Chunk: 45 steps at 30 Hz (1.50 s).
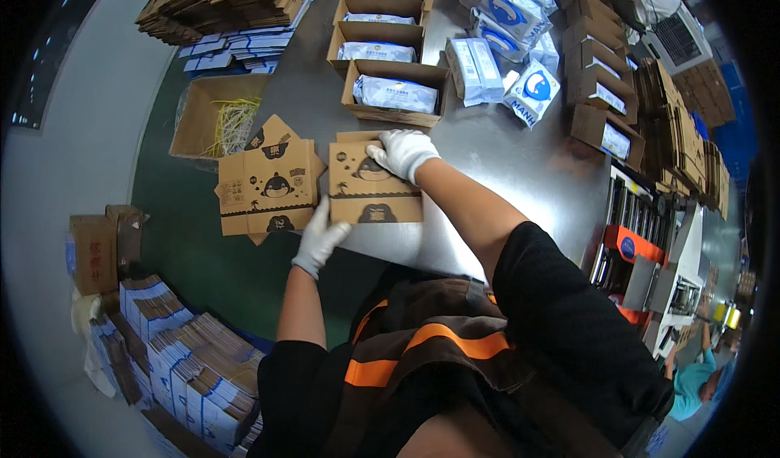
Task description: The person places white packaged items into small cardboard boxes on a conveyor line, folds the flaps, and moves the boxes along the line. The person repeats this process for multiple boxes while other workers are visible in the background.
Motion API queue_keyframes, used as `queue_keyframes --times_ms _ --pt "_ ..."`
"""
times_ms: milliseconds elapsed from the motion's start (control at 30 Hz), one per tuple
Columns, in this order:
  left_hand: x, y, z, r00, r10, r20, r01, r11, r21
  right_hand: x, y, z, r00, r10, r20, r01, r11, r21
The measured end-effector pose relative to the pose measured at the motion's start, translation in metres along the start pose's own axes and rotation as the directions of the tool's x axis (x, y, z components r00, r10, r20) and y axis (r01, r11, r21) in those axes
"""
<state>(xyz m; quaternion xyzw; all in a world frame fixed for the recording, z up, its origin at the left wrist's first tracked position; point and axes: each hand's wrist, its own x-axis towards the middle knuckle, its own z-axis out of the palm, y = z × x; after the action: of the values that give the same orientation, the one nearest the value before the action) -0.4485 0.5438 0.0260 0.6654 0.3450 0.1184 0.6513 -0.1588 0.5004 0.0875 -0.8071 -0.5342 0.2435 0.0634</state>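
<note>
In front of me is a brown cardboard carton (pixel 376 183), printed with dark whale figures and held at the near edge of the metal table. My gloved right hand (pixel 405 154) grips its upper right part, thumb on the printed face and fingers over the far edge. At the lower left corner, my gloved left hand (pixel 322 237) has its thumb along the side and its fingers against the bottom edge. Just left lies a pile of flat cartons (pixel 266 183) with the same print, fanned unevenly. Beyond the carton stands an open box (pixel 367 121) holding a white and blue soft pack (pixel 396 94).
More filled open boxes run away behind it. Loose soft packs (pixel 496 27) are heaped on the metal table (pixel 487 157). Another box row (pixel 605 117) lines the right, near a machine (pixel 642 251). A bin with yellow straps (pixel 195 117) and carton bundles (pixel 191 360) stand left.
</note>
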Motion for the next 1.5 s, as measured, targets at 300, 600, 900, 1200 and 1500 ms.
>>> queue_keyframes --times_ms 300,600,900,1200,1500 --pt "0.01 0.092 0.067 0.988 -0.024 0.15 -0.094 0.675 0.731 -0.051 0.143 0.089 0.904 0.182 0.386 -0.323 0.883 0.34" --pt "0.054 0.174 0.173 0.939 0.002 0.344 -0.256 0.671 0.696 -0.275 0.184 0.052 0.804 0.587 0.097 -0.368 0.364 0.856" --pt "0.023 0.094 0.173 0.712 0.194 0.675 -0.645 0.561 0.518 -0.262 0.092 0.026 0.919 0.318 0.235 -0.395 0.704 0.59" --pt "0.058 0.052 0.226 0.962 -0.217 0.166 0.179 0.96 0.217 -0.295 0.078 0.028 0.799 0.185 -0.572 -0.117 0.981 0.154" --pt "-0.006 0.044 0.445 0.299 -0.493 0.817 0.412 0.839 0.355 -0.457 0.232 0.109 0.688 0.538 -0.486 -0.589 0.806 0.059"
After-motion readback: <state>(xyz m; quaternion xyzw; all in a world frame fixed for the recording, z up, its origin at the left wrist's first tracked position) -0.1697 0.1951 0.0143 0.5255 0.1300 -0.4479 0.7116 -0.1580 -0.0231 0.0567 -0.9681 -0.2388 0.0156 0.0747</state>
